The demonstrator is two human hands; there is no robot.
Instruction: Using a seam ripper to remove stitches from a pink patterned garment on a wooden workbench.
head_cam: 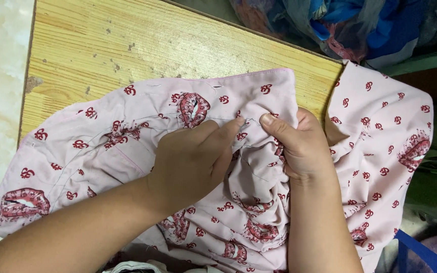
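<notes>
From my remote seat I note first what cannot be read: the pale pink cotton garment printed with red lips and small red symbols (127, 146) runs off the bottom edge of the view and drapes over the right end of the worn yellow wooden table (127, 45), so its full shape and its lower hem are hidden. Both forearms enter from the bottom edge and cover part of the cloth. Beyond the far right corner of the table lies a heap of blue and dark mixed fabrics in thin plastic (350, 25), blurred and cut off at the top. A blue strip (421, 253) below the table's right end is too cropped to identify. The left hand (190, 162) lies on the garment near its middle, fingers curled, with index finger and thumb tips closed on a fold at a stitched line. The right hand (297, 144), just beside it, is clenched on a gathered bunch of the same cloth, thumb pressed on top. Whether a thread or a needle sits between the fingertips I cannot tell. The garment rests on the table's near half.
</notes>
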